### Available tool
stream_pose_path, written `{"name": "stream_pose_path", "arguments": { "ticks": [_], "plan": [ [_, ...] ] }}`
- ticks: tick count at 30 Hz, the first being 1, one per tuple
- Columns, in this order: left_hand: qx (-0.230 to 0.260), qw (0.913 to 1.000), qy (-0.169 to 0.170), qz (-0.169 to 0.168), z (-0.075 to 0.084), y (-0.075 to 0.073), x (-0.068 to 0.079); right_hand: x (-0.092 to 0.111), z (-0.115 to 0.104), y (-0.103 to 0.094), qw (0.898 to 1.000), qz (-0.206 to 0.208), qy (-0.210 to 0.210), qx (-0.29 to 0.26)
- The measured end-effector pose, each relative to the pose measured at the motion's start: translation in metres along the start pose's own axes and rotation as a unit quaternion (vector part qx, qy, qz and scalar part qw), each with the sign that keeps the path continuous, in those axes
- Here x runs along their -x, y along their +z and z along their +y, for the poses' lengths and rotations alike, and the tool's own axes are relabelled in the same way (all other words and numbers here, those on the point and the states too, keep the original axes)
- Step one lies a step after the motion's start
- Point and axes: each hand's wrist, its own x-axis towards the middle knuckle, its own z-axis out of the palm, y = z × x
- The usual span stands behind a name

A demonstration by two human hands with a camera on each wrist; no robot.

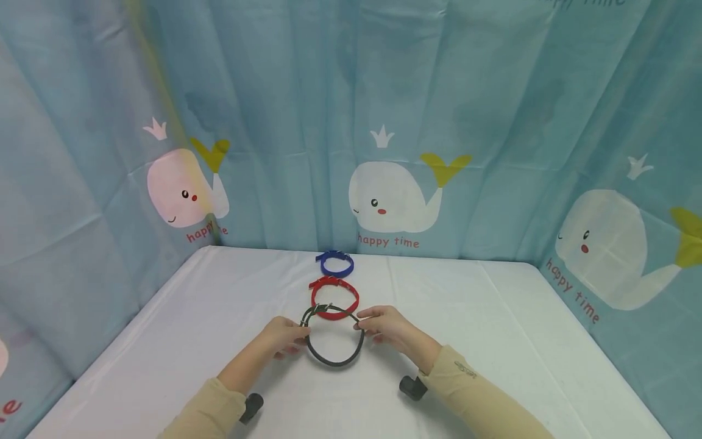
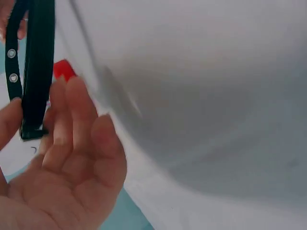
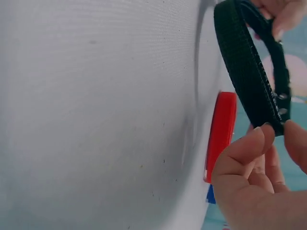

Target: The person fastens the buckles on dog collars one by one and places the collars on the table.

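A dark green collar (image 1: 336,364), closed into a loop by a buckle at its far side, is raised above the white table between both hands. My left hand (image 1: 282,336) pinches its left side; in the left wrist view, the strap (image 2: 39,62) passes between thumb and fingers, with metal eyelets showing. My right hand (image 1: 388,328) pinches the opposite side, thumb and fingertips on the band (image 3: 244,67) in the right wrist view. Just behind it stands a red collar (image 1: 329,280), buckled into a ring. Farther back is a smaller blue collar (image 1: 337,274), also looped.
The white cloth-covered table (image 1: 493,341) reaches back to a blue curtain (image 1: 285,122) printed with whales, which also hangs along both sides. A black cylindrical device (image 1: 252,407) sits by the left wrist and another black device (image 1: 413,388) by the right.
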Motion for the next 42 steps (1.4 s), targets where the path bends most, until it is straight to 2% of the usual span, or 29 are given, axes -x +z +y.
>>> {"name": "stream_pose_path", "arguments": {
  "ticks": [4,11,15,21,27,33,36,38,40,42],
  "plan": [
    [-0.031,0.9992,-0.017,-0.016,-0.005,-0.001,-0.002,-0.002,0.001,0.002,1.0,0.003,0.011,0.003],
    [-0.05,0.9985,-0.012,-0.019,-0.006,-0.002,-0.004,-0.004,0.003,0.004,1.0,0.013,0.016,0.012],
    [-0.075,0.9971,-0.009,-0.012,-0.007,-0.002,-0.004,-0.005,0.003,0.007,1.0,0.011,0.019,0.019],
    [-0.082,0.9965,-0.014,0.004,-0.009,0.002,-0.004,-0.005,0.005,0.013,0.999,0.019,0.025,0.039],
    [-0.129,0.9916,0.004,0.012,-0.011,0.003,-0.003,-0.005,0.011,0.016,0.998,0.031,0.033,0.046],
    [-0.157,0.9867,0.037,0.023,-0.012,-0.008,0.001,-0.002,0.012,0.013,0.997,0.048,0.036,0.043],
    [-0.145,0.9871,0.062,0.028,-0.017,-0.019,0.002,0.004,0.012,0.003,0.996,0.06,0.029,0.057],
    [-0.139,0.9851,0.093,0.039,-0.021,-0.027,0.001,0.009,0.012,-0.009,0.994,0.066,0.012,0.084],
    [-0.147,0.9782,0.132,0.063,-0.024,-0.035,0.001,0.016,0.011,-0.026,0.987,0.079,-0.017,0.135],
    [-0.171,0.9641,0.177,0.101,-0.026,-0.044,0.0,0.022,0.008,-0.046,0.972,0.095,-0.062,0.205]
  ]
}}
